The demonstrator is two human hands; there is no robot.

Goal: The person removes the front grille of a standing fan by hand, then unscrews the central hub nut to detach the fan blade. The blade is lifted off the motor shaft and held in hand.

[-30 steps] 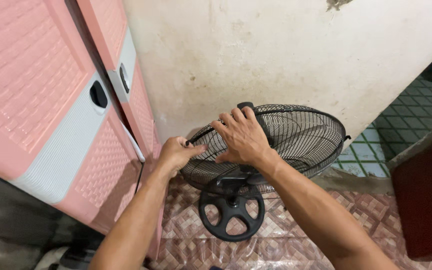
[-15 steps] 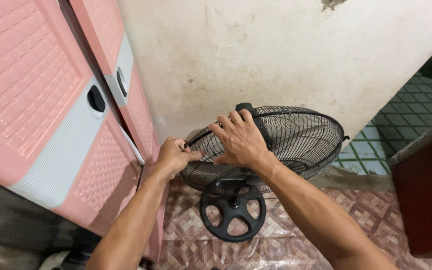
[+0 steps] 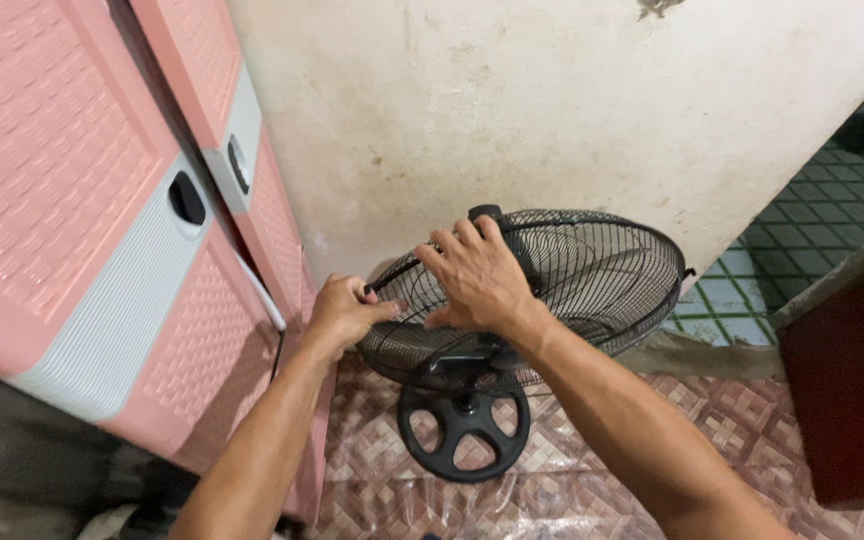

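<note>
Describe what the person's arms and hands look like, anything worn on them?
Both forearms are bare as far as the frame shows: no sleeves, gloves, watch or bracelet in view. The left hand and right hand show no rings on the visible fingers. The arms are lean, with tendons standing out along the right forearm. No markings are visible.

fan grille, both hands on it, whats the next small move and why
Probably work the left hand a little further along the rim of the black wire grille, feeling for a clip. That hand is closed on the rim's left edge, the right hand lies flat on the mesh steadying it, and the fan's round base stands on the tiled floor.
</note>
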